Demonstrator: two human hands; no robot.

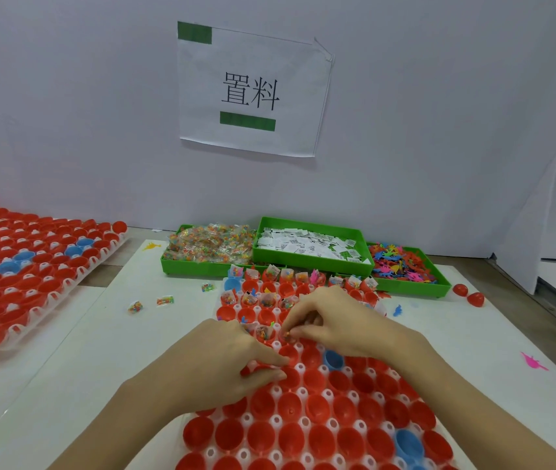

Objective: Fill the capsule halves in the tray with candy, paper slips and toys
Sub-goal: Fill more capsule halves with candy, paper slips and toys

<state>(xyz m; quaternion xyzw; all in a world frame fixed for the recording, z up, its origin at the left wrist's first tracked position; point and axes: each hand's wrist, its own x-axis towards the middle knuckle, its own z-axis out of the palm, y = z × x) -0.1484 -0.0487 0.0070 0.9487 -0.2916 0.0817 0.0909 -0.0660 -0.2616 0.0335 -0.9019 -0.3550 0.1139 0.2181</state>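
Observation:
A white tray (303, 423) of red and a few blue capsule halves lies in front of me. Its far rows hold candy packets, slips and toys; the near rows stand empty. My right hand (330, 320) pinches a small candy packet (289, 333) over a red half in the third row. My left hand (232, 357) rests on the tray's left part with curled fingers touching red halves; whether it holds anything is hidden. Three green bins sit behind: candy packets (207, 244), paper slips (307, 245) and colourful toys (402, 264).
A second tray (25, 266) of red and blue halves lies at the left. Loose candy packets (164, 300) lie on the white mat, a pink toy (534, 361) at the right, and two red halves (469, 295) beside the toy bin. A white wall with a paper sign stands behind.

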